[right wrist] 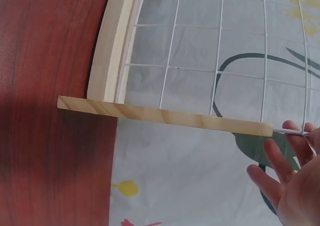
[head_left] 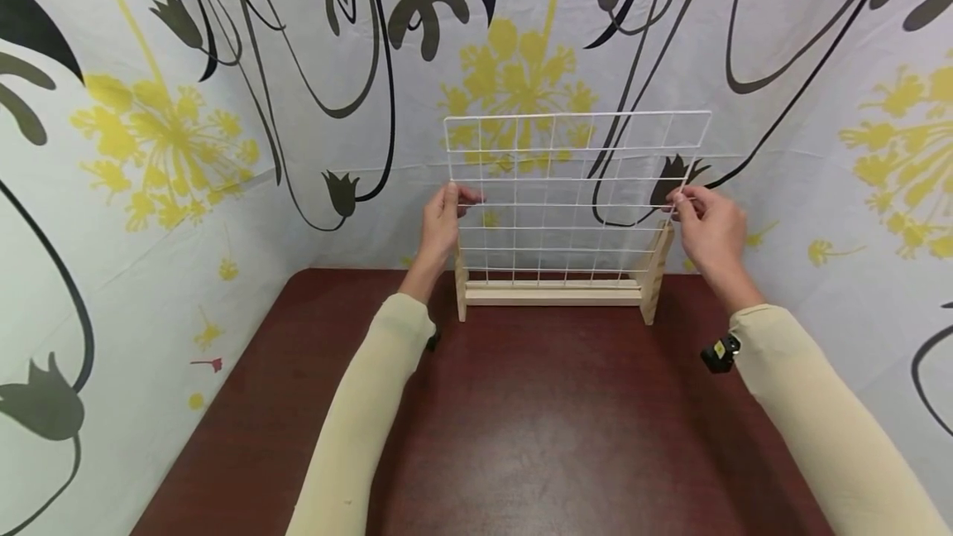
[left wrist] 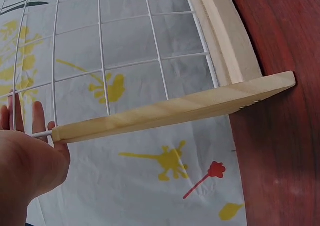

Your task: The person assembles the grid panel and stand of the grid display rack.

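A white wire grid panel (head_left: 551, 179) stands upright in a pale wooden stand (head_left: 553, 296) towards the back of the table. The stand has a low crossbar and a wooden side piece at each end. My left hand (head_left: 441, 223) grips the panel's left edge, just above the left side piece (left wrist: 175, 108). On the opposite edge my right hand (head_left: 711, 226) pinches the wire above the right side piece (right wrist: 165, 117). In the right wrist view some fingers of the right hand (right wrist: 300, 186) spread beside the wire. The left fingertips reach behind the grid in the left wrist view.
The dark red-brown table (head_left: 521, 412) spreads in front of the stand. Behind and at both sides hangs a pale cloth (head_left: 246, 147) printed with yellow and grey flowers. A small black device (head_left: 720, 353) sits at the right wrist.
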A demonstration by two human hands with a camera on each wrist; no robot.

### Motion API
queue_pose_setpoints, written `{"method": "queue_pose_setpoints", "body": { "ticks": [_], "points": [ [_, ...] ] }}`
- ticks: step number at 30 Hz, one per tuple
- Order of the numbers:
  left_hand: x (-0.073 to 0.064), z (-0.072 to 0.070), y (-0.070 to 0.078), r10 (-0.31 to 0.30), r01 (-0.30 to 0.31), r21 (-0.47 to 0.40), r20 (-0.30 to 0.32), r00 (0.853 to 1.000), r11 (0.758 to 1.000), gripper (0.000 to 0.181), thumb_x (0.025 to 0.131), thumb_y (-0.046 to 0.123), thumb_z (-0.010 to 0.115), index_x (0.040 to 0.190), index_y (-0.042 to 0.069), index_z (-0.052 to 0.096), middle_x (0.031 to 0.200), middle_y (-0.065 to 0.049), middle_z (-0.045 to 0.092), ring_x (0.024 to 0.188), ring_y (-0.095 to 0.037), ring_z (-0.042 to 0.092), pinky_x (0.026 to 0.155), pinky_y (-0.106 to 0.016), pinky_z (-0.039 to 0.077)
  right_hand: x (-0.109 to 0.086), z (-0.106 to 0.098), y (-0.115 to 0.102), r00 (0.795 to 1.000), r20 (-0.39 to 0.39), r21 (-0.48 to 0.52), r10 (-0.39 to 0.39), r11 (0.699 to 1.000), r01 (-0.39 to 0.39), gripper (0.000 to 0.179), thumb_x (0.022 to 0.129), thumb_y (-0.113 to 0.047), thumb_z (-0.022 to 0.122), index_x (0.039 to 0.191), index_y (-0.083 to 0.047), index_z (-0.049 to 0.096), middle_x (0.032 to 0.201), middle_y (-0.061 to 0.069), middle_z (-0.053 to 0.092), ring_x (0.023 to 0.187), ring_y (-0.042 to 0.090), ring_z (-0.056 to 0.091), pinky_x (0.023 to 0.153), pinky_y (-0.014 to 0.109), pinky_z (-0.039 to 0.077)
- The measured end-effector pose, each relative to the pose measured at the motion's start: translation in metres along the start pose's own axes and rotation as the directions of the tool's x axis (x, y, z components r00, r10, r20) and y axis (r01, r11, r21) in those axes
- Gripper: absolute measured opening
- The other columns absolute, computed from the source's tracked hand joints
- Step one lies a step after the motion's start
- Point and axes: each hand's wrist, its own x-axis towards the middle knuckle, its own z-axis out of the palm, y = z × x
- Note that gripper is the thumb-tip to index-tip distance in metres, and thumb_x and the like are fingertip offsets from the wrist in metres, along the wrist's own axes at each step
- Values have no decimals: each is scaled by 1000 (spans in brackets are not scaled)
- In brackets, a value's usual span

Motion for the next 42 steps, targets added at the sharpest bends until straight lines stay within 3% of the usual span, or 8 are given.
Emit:
{"method": "queue_pose_setpoints", "body": {
  "ticks": [6, 12, 23, 29, 33, 38, 42],
  "points": [
    [-3, 0, -4, -10, 10, -1, 19, 1000, 1000, 52, 116, 37, 35, 109, -2, 68, 119, -23, 75, 117, -33, 70, 112, -54, 50, -2, 6, 8, 999, -44, 24, -25, 999, 26, 28, 109, -25, 59, 113, -6, 79, 106, 21, 79, 68, -36, 41, 67, 14, 33],
    [-2, 0, -6, -10, 10, -25, -1, 1000, 1000, 53, 116, 37, 37, 111, -5, 68, 119, -26, 75, 117, -35, 71, 113, -52, 50, -2, 8, 9, 999, -42, 10, -19, 1000, 20, 28, 109, -29, 59, 113, -10, 79, 106, 19, 80, 69, -34, 39, 66, 22, 32],
    [-3, -3, -18, -12, 13, -85, 20, 1000, 996, 52, 115, 39, 40, 105, -4, 67, 117, -25, 77, 117, -37, 73, 113, -39, 52, -9, 6, 6, 999, -18, 27, -36, 999, 36, 28, 110, -26, 57, 111, -9, 79, 104, 17, 82, 69, -31, 47, 60, 11, 32],
    [-3, -11, -21, -25, 25, -79, -4, 1000, 997, 51, 115, 39, 40, 100, -3, 64, 117, -27, 76, 119, -38, 73, 116, -39, 49, -11, 10, -1, 996, -14, 12, -87, 996, 88, 27, 110, -25, 58, 106, -11, 80, 101, 12, 83, 66, -28, 47, 58, 13, 30],
    [-2, -15, -22, -28, 29, -65, 5, 1000, 998, 52, 115, 39, 38, 97, -4, 61, 117, -28, 75, 120, -38, 73, 113, -32, 48, -11, 13, -3, 995, -33, 7, -96, 995, 96, 26, 109, -25, 59, 103, -13, 80, 99, 9, 83, 60, -22, 44, 56, 17, 28],
    [0, -19, -25, -44, 47, -81, 45, 998, 996, 46, 115, 39, 39, 89, 7, 61, 121, -31, 72, 125, -40, 70, 103, -25, 48, -13, 17, -1, 993, -67, 33, -95, 995, 97, 25, 109, -24, 60, 101, -11, 79, 97, 10, 83, 58, -21, 43, 55, 16, 27],
    [-1, -24, -26, -85, 91, -71, 79, 993, 993, 43, 115, 43, 40, 85, 18, 60, 125, -28, 72, 128, -34, 69, 107, -27, 48, -18, 22, 1, 990, -96, 47, -100, 993, 105, 25, 109, -23, 60, 102, -6, 77, 96, 10, 83, 61, -23, 44, 57, 16, 27]
  ]
}}
